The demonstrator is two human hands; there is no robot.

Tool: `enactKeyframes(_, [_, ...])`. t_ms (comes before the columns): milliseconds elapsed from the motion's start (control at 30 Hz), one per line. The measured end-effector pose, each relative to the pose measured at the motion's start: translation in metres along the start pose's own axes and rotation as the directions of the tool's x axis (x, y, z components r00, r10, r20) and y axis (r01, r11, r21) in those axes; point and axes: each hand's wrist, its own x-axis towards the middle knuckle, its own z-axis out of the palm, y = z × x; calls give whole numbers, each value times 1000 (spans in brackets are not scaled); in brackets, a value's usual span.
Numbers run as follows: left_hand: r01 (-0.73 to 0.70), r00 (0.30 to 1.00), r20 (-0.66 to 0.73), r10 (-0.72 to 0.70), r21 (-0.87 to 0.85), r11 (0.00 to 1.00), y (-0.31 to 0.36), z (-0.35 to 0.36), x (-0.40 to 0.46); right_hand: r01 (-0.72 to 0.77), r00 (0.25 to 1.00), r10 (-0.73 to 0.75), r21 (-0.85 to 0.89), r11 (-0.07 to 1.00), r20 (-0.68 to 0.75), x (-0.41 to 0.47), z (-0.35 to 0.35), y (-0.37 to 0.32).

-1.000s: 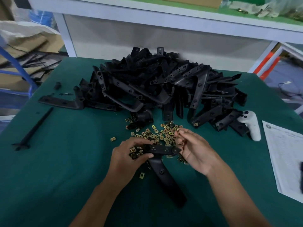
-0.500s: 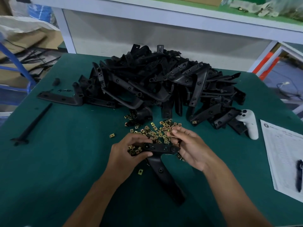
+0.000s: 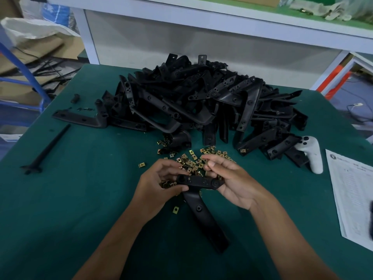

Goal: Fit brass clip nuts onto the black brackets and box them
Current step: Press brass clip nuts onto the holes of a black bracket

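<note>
My left hand (image 3: 159,184) grips the left end of a black bracket (image 3: 201,201), thumb curled onto its head; the long leg points toward me, low over the green worktop (image 3: 80,199). My right hand (image 3: 228,178) supports the bracket's right end and pinches one brass clip nut (image 3: 206,162) between thumb and forefinger. Loose clip nuts (image 3: 193,158) lie scattered just beyond my hands. The bracket heap (image 3: 201,102) sits farther back, a white controller (image 3: 310,152) at its right edge.
</note>
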Motion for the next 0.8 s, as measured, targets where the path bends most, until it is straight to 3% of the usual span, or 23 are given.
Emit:
enactKeyframes(133, [25,1000,7,-24,-46,999,-2,0,0,7,998,-14,-126,992,-54,1,-1,-1])
enactKeyframes(267, [66,998,7,-66,-34,997,-4,0,-1,17,1000,-14,-326,945,10,-1,2,-6])
enactKeyframes(433, [50,999,5,-50,-5,999,-2,0,-1,60,997,-19,-594,802,75,-2,11,-13])
enactKeyframes(600, [65,998,-14,-65,-3,998,-3,0,-1,90,995,-37,-671,736,93,0,19,-19])
enactKeyframes(800, [57,996,-62,-58,-9,998,-3,2,-2,113,993,-64,-665,738,98,1,23,-18])
